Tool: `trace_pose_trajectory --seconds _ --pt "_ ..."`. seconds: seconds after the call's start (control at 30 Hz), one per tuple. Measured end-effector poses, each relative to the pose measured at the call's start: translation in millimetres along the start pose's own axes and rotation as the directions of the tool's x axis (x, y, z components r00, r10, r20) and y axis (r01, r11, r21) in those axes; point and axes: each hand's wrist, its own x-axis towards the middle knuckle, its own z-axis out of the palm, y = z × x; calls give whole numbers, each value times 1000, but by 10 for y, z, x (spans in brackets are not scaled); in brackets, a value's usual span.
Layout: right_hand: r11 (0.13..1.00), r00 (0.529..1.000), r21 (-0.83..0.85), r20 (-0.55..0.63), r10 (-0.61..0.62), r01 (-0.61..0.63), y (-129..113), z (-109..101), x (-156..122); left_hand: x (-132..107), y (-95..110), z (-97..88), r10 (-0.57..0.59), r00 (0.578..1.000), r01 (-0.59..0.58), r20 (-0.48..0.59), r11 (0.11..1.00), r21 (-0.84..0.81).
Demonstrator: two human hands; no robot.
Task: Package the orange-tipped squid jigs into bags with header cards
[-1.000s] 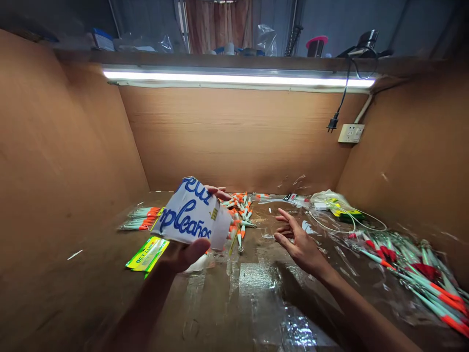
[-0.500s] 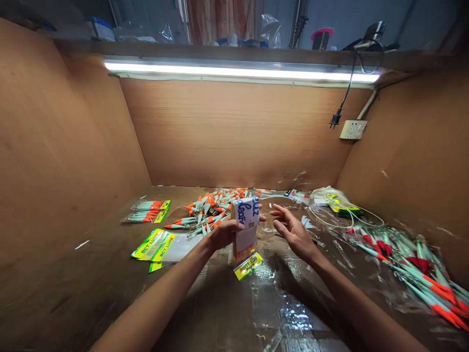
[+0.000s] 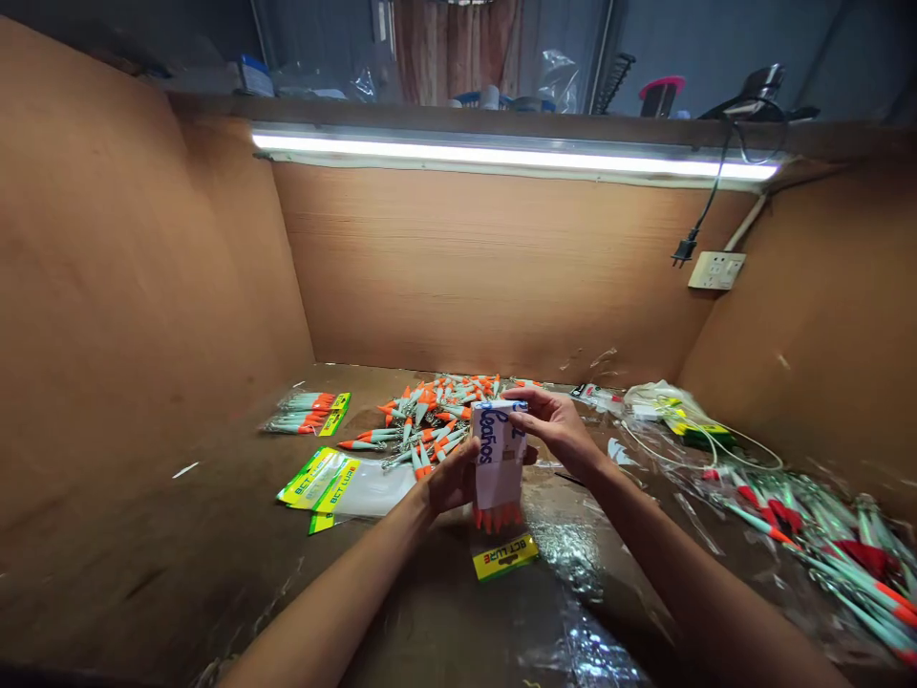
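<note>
I hold the white paper sleeve upright just on my side of the loose heap of lures, at its right end. My left hand is closed round the sleeve's lower half, thumb and fingers pressing the paper. My right hand pinches the top edge, fingers curled over it. Orange tips poke out of the sleeve's open bottom. Below them, nearer me than the heap, a yellow label card lies flat on the bench film.

The open bottom worries me most. If my left hand slackens, I think the bundle inside could slide out and scatter over the card. If I squeeze harder to prevent that, the thin paper may crumple or tear where my right fingers nip it. I cannot tell whether the pieces inside carry hooks; if so, one could catch the film. The empty bags, left of the heap's near edge, look clear of all this.
</note>
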Motion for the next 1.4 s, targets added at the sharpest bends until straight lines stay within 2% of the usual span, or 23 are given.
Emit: trace_pose_trajectory --seconds 0.1,0.23,0.3,0.37,0.47,0.53,0.6,0.67,0.73,0.8,0.83,0.9,0.97,1.03,1.13,1.2,1.27,1.4 --pt "998 998 -59 -59 -22 18 -35 4 10 8 -44 8 1 1000 -1 27 1000 4" --pt "997 997 -77 -65 -31 26 -90 -3 68 24 -90 -5 20 998 -18 52 1000 -25" --pt "996 984 -46 -156 -88 82 -125 -44 108 26 -97 -5 42 998 -41 51 999 -28" --pt "983 936 -25 -304 -179 180 -160 -148 145 27 -90 2 50 998 -48 48 998 -41" --pt "958 826 -60 -493 -272 280 -169 -450 159 32 -70 10 36 998 -30 45 993 -117" --pt "961 775 -149 -569 -275 232 -131 -697 114 38 -63 6 21 999 -14 36 983 -181" --pt "937 760 -339 -585 -283 88 -72 -874 18 47 -69 -1 3 1000 2 23 972 -235" --pt "826 787 -564 -516 -338 -15 -8 -888 -112 63 -86 -1 -15 1000 18 14 961 -275" --pt "749 871 -662 -372 -321 -7 54 -716 -238 87 -108 21 -34 999 36 12 955 -295" --pt "834 976 -551 -185 -118 -3 126 -432 -319 111 -122 67 -51 999 52 10 953 -300" --pt "892 996 -451 -84 -1 -37 166 -288 -337 117 -123 97 -56 998 55 6 953 -298" --pt "951 987 -278 39 154 -137 253 -73 -332 100 -116 159 -74 997 69 -5 956 -284" --pt "961 984 -219 14 176 -169 336 0 -308 36 -103 205 -117 993 110 -14 964 -244" --pt "959 987 -239 -96 132 -152 403 -44 -314 -69 -108 220 -192 980 185 -44 973 -137" --pt "955 976 -255 -193 105 -153 468 -168 -408 -222 -185 190 -276 939 306 -204 943 134" --pt "954 973 -261 -214 90 -146 492 -213 -498 -272 -267 162 -248 905 350 -345 896 274" --pt "953 970 -276 -236 59 -125 505 -223 -576 -274 -336 149 -200 880 359 -432 874 327" --pt "946 969 -304 -244 42 -117 524 -220 -663 -224 -381 173 -118 874 334 -471 850 407"
